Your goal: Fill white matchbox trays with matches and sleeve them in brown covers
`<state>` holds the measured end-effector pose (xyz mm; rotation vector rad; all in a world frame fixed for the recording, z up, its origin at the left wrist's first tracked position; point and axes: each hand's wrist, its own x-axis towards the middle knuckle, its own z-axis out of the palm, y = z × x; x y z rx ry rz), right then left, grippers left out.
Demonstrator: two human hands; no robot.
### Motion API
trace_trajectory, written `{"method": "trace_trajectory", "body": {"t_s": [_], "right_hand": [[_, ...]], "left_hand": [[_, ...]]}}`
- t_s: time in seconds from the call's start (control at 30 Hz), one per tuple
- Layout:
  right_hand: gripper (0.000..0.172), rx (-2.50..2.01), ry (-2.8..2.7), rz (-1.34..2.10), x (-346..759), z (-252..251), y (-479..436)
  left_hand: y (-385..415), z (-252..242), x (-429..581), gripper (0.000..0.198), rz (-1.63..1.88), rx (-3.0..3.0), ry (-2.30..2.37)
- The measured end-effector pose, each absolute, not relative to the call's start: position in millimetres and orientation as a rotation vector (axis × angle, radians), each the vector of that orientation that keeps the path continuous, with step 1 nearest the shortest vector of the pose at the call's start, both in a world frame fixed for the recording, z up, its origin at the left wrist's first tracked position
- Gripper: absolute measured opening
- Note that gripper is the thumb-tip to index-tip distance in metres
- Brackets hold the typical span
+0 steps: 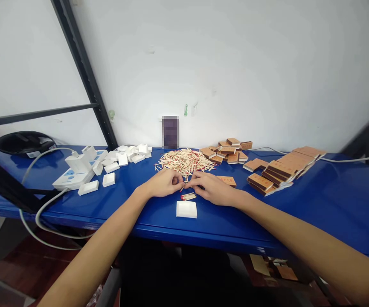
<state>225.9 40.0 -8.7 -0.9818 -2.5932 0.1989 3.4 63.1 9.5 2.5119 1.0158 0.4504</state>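
Two bare hands meet mid-table in the head view, fingertips close together at the near edge of a loose match heap (187, 163). Left hand (168, 182): fingers curled inward, thumb and forefinger nearly together beside a red match tip; cannot tell whether it is gripped. Right hand (211, 187): flatter, fingers bent, tips gathered at the same spot; hold cannot be told either. Small match bundle (189, 196) lies on the blue table (158, 215) just below the fingertips, red heads to the left, bare ends right, long axis crosswise with the right end slightly farther off. White tray (186, 209) just nearer the person, open side up, longer side crosswise. Heaped matches point every which way. The hands stand between bundle and heap; the right one partly covers a lone matchbox (226, 181). More matchboxes (286, 166) stacked to the right; white trays (123, 159) strewn left, beside a power strip (74, 177) with cables.
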Motion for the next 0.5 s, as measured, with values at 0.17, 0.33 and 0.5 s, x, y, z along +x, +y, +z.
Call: {"method": "trace_trajectory", "body": {"t_s": [0.17,0.33,0.5], "right_hand": [[0.033,-0.968,-2.586,0.199,226.3,-11.2,42.2],[0.02,-1.058,-2.488,0.217,228.8,-9.9,44.6],[0.015,-1.1,-2.404,0.268,228.5,-10.1,46.9]], "left_hand": [[61.6,12.0,3.0,0.019,0.463,2.516,1.0],[61.5,16.1,0.9,0.011,0.419,2.47,0.982],[61.1,15.3,3.2,0.012,0.422,2.414,0.922]]}}
